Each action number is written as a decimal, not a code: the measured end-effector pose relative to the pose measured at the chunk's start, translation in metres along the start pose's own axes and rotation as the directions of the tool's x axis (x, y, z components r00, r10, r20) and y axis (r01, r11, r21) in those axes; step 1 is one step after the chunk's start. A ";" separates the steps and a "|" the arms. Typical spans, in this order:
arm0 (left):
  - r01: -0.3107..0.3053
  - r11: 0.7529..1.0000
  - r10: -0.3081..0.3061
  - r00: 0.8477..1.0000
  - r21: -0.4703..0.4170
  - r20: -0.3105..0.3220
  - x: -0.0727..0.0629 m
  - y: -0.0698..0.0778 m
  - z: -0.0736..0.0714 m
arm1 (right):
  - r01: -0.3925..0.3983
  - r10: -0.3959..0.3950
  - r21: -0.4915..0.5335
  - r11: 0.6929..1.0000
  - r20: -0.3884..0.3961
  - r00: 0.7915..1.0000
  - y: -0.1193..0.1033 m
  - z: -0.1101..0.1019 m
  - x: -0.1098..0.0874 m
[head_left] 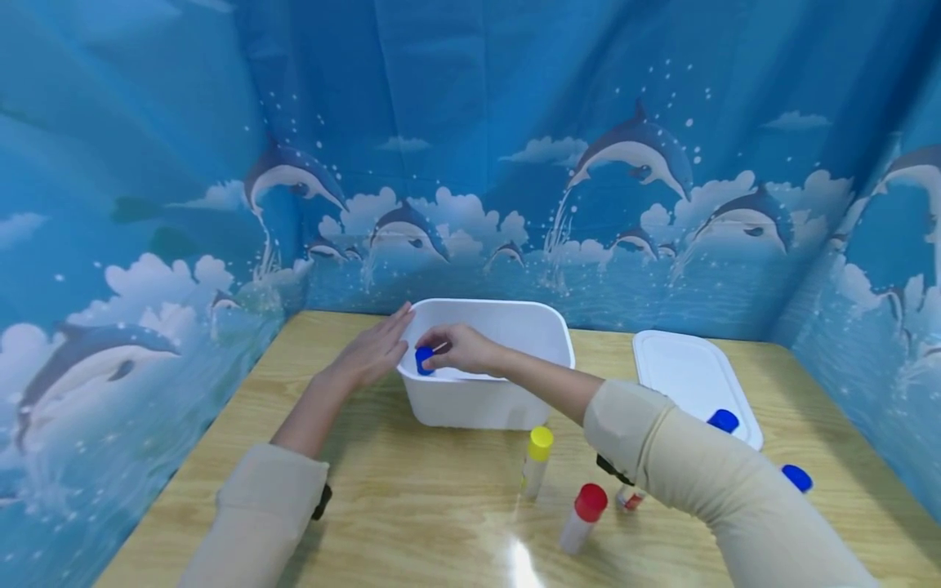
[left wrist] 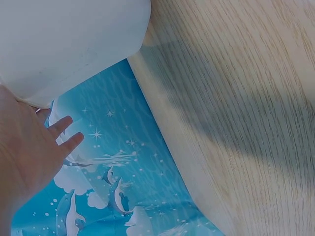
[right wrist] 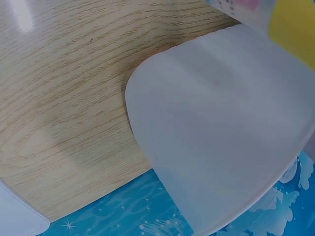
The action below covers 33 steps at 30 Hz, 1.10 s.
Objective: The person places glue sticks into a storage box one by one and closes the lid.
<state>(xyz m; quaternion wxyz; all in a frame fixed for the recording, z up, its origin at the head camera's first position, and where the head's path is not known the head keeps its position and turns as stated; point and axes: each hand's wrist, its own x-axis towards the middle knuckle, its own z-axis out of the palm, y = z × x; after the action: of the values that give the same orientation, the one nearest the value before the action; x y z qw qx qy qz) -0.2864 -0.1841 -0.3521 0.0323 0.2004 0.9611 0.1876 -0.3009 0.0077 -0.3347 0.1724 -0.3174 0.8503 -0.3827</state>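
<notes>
My right hand [head_left: 465,351] reaches inside the white plastic bin [head_left: 478,408] and pinches a blue-capped glue stick [head_left: 422,362] near the left wall. Only the blue cap shows; the lower part is hidden. Against the bin's left rim rests my left hand [head_left: 373,349], its fingers extended; the left wrist view shows the same hand [left wrist: 29,147] with fingers spread beside the wall. A yellow-capped glue stick [head_left: 537,461] stands in front of the bin, and a red-capped glue stick [head_left: 584,516] is nearer to me. The right wrist view has mostly the bin's wall [right wrist: 216,128].
The white lid [head_left: 687,371] lies at the right on the wooden table [head_left: 412,498]. Two more blue caps [head_left: 724,420] show near the right sleeve. Another small item [head_left: 630,496] is partly hidden under the right forearm. A dolphin-print curtain [head_left: 441,122] encloses the back and sides.
</notes>
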 end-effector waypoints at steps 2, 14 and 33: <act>0.003 1.000 -0.003 1.000 -0.003 0.001 0.000 0.000 0.000 | -0.002 0.002 0.005 1.000 0.000 1.000 0.000 0.000 -0.001; 0.014 1.000 -0.014 1.000 -0.013 0.008 0.002 0.001 0.000 | 0.047 -0.047 0.030 0.998 -0.017 0.999 -0.017 -0.024 -0.016; 0.043 0.999 -0.043 0.999 -0.025 -0.002 0.001 0.002 0.003 | 0.105 -0.057 0.243 0.964 -0.195 0.979 -0.041 -0.044 -0.173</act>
<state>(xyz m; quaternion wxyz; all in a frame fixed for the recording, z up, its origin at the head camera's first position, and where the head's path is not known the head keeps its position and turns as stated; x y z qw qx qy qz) -0.2858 -0.1812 -0.3546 0.0375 0.1788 0.9628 0.1993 -0.1803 0.1268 -0.2660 0.1151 -0.2904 0.7934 -0.5224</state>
